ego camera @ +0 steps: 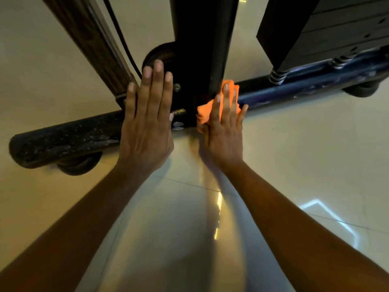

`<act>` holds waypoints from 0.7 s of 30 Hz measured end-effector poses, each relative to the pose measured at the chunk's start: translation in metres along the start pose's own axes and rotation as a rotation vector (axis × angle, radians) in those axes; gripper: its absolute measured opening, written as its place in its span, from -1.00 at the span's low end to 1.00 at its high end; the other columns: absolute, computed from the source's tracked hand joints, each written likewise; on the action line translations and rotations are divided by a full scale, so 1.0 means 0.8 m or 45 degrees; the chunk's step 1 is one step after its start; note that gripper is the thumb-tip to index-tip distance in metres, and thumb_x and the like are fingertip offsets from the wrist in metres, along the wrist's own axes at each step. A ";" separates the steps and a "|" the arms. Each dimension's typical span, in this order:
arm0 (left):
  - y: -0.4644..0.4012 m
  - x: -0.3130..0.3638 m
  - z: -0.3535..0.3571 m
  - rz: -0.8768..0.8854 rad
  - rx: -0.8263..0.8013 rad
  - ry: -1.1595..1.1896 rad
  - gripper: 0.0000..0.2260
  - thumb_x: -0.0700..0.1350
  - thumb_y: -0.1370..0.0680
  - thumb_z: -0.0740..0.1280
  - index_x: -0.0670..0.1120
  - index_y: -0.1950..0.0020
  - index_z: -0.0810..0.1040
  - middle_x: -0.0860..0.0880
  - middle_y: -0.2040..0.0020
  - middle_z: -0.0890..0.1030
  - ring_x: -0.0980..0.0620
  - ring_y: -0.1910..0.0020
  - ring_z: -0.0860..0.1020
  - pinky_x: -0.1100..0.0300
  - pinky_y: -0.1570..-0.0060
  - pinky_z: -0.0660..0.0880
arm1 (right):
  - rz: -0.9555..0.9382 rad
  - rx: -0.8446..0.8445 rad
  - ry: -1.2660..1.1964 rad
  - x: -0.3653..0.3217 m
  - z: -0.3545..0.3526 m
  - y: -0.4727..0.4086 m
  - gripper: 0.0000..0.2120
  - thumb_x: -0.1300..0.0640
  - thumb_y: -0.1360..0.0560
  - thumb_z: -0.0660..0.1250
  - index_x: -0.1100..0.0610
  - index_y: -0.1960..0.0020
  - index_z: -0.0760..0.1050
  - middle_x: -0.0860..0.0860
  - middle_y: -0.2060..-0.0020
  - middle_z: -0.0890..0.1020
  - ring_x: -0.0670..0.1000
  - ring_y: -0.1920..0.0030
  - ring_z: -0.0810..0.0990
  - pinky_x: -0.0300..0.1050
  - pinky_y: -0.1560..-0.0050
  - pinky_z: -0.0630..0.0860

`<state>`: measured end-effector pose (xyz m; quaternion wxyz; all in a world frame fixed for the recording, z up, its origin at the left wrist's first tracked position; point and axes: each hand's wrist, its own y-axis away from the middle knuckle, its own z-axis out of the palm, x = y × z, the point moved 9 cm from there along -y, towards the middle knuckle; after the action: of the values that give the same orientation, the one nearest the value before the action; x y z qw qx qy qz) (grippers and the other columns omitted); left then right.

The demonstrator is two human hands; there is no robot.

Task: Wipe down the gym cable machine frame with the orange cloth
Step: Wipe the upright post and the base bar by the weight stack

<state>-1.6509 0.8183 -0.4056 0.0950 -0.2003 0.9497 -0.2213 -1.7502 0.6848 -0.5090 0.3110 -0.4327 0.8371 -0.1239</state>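
Both hands flat at the foot of the machine frame

From left, I saw the left hand spread flat, fingers straight, over the pulley; the right hand pressed the orange cloth with straight fingers against the black upright post, just above the base bar.

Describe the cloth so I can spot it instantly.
Find the black upright post of the cable machine where it meets the dark floor bar. At that joint, the crumpled orange cloth lies under the flat right hand. It is the only bright thing there.
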 end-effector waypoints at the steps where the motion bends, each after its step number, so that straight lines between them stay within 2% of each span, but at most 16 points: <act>1: 0.010 0.001 0.009 0.002 -0.017 -0.023 -0.35 -0.07 -0.78 0.13 -0.22 -0.74 -0.17 -0.20 -0.73 -0.21 -0.19 -0.74 -0.16 -0.15 -0.69 -0.19 | -0.023 -0.004 -0.006 0.003 0.000 0.002 -0.18 0.04 -0.74 0.32 0.15 -0.73 -0.19 0.32 -0.73 -0.03 0.34 -0.74 -0.12 0.51 -0.66 -0.08; 3: 0.032 0.002 0.029 -0.001 -0.074 -0.031 -0.34 -0.06 -0.78 0.12 -0.20 -0.74 -0.20 -0.17 -0.74 -0.24 -0.16 -0.74 -0.18 -0.14 -0.69 -0.21 | 0.025 0.040 -0.155 -0.005 -0.006 0.000 -0.22 0.01 -0.77 0.26 0.16 -0.75 -0.17 0.28 -0.74 -0.06 0.33 -0.74 -0.16 0.48 -0.67 -0.08; 6: 0.060 -0.003 0.055 0.009 -0.152 -0.050 -0.35 -0.07 -0.77 0.10 -0.18 -0.75 -0.19 -0.17 -0.75 -0.21 -0.13 -0.74 -0.18 -0.15 -0.69 -0.20 | 0.329 0.172 -0.484 -0.024 -0.005 -0.006 -0.28 -0.02 -0.80 0.11 0.22 -0.75 -0.20 0.19 -0.76 -0.13 0.24 -0.75 -0.26 0.44 -0.69 -0.13; 8: 0.070 -0.008 0.066 0.024 -0.174 -0.077 -0.38 -0.09 -0.78 0.05 -0.17 -0.75 -0.20 -0.15 -0.75 -0.21 -0.12 -0.74 -0.19 -0.15 -0.69 -0.22 | 0.436 0.232 -0.539 -0.032 -0.003 -0.007 -0.27 0.00 -0.80 0.14 0.27 -0.75 -0.19 0.20 -0.76 -0.13 0.25 -0.74 -0.26 0.43 -0.69 -0.13; 11: 0.075 -0.015 0.078 0.015 -0.196 -0.077 -0.37 -0.08 -0.77 0.04 -0.15 -0.75 -0.20 -0.13 -0.76 -0.22 -0.09 -0.74 -0.21 -0.17 -0.69 -0.20 | 0.238 0.166 -0.300 -0.022 0.003 0.000 -0.23 0.07 -0.75 0.27 0.32 -0.73 -0.11 0.29 -0.74 -0.07 0.35 -0.74 -0.19 0.47 -0.68 -0.10; 13: 0.076 -0.015 0.083 0.011 -0.197 -0.067 -0.33 -0.04 -0.76 0.10 -0.14 -0.75 -0.20 -0.12 -0.76 -0.21 -0.08 -0.74 -0.21 -0.19 -0.69 -0.18 | 0.058 0.106 -0.140 -0.007 0.005 0.009 -0.21 0.13 -0.72 0.32 0.27 -0.74 -0.09 0.29 -0.74 -0.05 0.36 -0.74 -0.19 0.47 -0.67 -0.07; 15: 0.075 -0.012 0.085 0.020 -0.191 -0.056 -0.32 -0.04 -0.75 0.13 -0.15 -0.75 -0.18 -0.13 -0.76 -0.20 -0.09 -0.74 -0.21 -0.21 -0.68 -0.17 | 0.013 0.091 -0.105 -0.001 0.004 0.011 -0.22 0.13 -0.73 0.31 0.22 -0.76 -0.09 0.26 -0.75 -0.04 0.33 -0.74 -0.19 0.46 -0.67 -0.05; 19: 0.077 -0.009 0.078 0.012 -0.175 -0.048 -0.32 -0.05 -0.75 0.15 -0.18 -0.75 -0.13 -0.14 -0.76 -0.16 -0.10 -0.74 -0.19 -0.25 -0.68 -0.13 | 0.325 0.174 -0.398 -0.022 0.003 0.004 -0.29 0.01 -0.79 0.15 0.20 -0.76 -0.15 0.15 -0.77 -0.08 0.27 -0.75 -0.23 0.42 -0.70 -0.04; 21: 0.076 -0.007 0.072 0.021 -0.182 -0.038 -0.34 -0.04 -0.76 0.13 -0.17 -0.75 -0.13 -0.13 -0.76 -0.16 -0.09 -0.74 -0.19 -0.26 -0.68 -0.12 | 0.479 0.199 -0.584 -0.030 -0.003 0.005 -0.32 0.01 -0.80 0.13 0.17 -0.77 -0.12 0.07 -0.77 -0.07 0.21 -0.75 -0.25 0.25 -0.73 -0.03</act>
<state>-1.6509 0.8485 -0.4836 0.0964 -0.2021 0.9631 -0.1493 -1.7438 0.7064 -0.4991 0.5416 -0.2616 0.7984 -0.0274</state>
